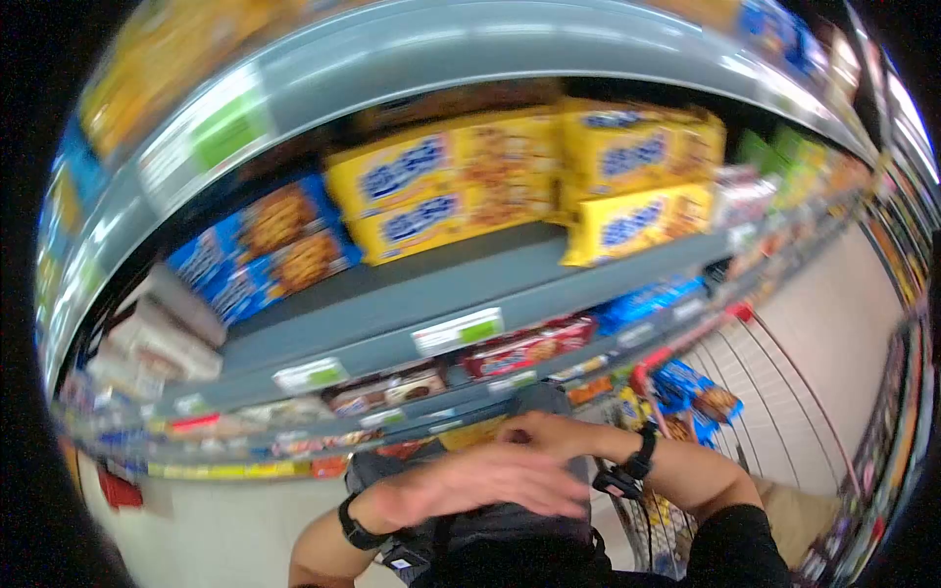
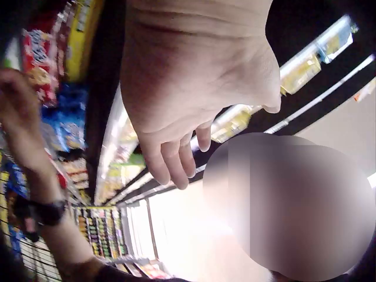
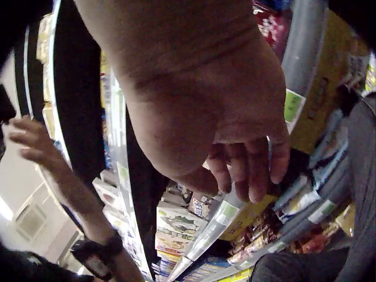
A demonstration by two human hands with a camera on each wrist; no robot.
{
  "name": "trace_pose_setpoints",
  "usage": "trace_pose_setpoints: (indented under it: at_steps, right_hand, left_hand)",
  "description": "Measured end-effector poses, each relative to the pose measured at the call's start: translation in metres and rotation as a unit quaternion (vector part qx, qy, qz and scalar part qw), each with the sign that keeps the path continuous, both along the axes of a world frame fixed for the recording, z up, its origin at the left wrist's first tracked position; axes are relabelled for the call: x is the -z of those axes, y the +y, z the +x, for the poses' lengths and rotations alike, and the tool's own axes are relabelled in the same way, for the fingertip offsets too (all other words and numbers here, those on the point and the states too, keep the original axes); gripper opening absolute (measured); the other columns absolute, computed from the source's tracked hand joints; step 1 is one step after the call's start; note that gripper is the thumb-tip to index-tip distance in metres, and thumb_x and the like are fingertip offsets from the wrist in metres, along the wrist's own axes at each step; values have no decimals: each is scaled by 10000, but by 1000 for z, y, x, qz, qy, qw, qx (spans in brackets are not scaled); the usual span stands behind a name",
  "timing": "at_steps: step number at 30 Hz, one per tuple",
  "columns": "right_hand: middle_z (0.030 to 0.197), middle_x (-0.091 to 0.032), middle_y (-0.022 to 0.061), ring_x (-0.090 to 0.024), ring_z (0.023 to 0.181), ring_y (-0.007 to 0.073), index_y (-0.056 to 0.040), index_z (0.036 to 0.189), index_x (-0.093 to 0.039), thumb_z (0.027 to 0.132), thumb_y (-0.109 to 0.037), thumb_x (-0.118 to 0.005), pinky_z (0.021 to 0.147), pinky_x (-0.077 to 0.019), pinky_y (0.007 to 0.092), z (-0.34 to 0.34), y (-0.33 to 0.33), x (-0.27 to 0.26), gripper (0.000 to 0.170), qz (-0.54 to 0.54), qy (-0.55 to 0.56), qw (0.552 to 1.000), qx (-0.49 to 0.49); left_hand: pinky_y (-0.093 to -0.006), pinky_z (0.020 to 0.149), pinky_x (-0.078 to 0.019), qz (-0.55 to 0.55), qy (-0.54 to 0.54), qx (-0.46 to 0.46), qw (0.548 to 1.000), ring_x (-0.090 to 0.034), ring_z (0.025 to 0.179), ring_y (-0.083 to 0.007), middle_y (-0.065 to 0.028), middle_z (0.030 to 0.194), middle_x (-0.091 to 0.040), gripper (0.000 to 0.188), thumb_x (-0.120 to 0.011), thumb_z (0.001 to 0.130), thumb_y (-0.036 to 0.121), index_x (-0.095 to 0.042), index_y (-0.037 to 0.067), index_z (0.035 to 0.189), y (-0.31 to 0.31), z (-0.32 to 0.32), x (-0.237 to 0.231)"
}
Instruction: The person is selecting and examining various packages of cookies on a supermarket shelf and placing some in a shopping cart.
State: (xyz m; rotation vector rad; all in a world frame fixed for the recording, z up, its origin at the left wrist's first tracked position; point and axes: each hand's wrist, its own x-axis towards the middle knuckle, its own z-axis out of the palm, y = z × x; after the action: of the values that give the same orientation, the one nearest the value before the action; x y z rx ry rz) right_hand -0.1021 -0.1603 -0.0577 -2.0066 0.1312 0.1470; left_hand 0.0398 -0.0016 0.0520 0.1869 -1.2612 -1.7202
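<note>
Indoors, shop aisle [image 1: 828, 284], grey shelf [image 1: 412, 292] of cookies [image 1: 500, 176], left hand [image 1: 490, 480], right hand [image 1: 551, 436] (both empty, grip loose).

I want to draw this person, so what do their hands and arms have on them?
The left hand and right hand have no gloves. Each wrist wears a black band: left band, right band. A small dark box sits by the right one. The right sleeve is black and short, leaving the forearm bare.
</note>
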Motion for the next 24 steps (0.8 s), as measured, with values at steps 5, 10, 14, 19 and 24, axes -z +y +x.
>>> trace_pose_setpoints:
  at_steps: [5, 10, 14, 19, 24]
  right_hand:
    - [983, -667, 152, -672, 890, 274, -3, 1065, -597, 909, -149, -590, 795, -522, 388, -43, 6, -83, 214, -17, -58, 998, -1]
    - [1021, -686, 86, -664, 935, 141, 11, 1090, -653, 879, -18, -617, 817, -535, 285, -129, -35, -172, 217, 13, -65, 976, 206]
    - [888, -680, 45, -624, 792, 99, 6, 1012, -664, 872, -84, -612, 697, -514, 248, -209, -122, -118, 175, -80, -40, 844, 528]
    - [876, -643, 128, -634, 718, 213, 48, 1098, -621, 830, -467, -700, 565, -537, 338, -356, -194, 22, 585, -179, 316, 709, 604]
    - [577, -539, 48, -512, 436, 168, -37, 840, -595, 894, -468, -641, 499, -527, 332, -357, -160, 53, 436, 122, 260, 705, 649]
  left_hand:
    - [-486, 983, -444, 233, 93, -254, 934, -556, 1157, -400, -249, 1317, -524, 915, -342, 863, 776, -371, 52, 1421, 29, 42, 138]
    - [-437, 908, -480, 382, 187, -354, 833, -599, 1064, -320, -175, 1214, -602, 771, -368, 919, 690, -468, 55, 1345, 61, 70, 219]
    - [-410, 883, -470, 433, 223, -375, 788, -587, 1033, -276, -129, 1171, -615, 731, -421, 913, 674, -490, 73, 1324, 69, 78, 260]
    - [-411, 916, -447, 484, 241, -374, 753, -562, 1065, -265, -112, 1170, -597, 712, -449, 891, 685, -536, 88, 1269, 76, 83, 314]
    - [-436, 931, -445, 498, 246, -377, 741, -559, 1084, -293, -134, 1168, -592, 672, -461, 891, 663, -554, 93, 1235, 86, 88, 343]
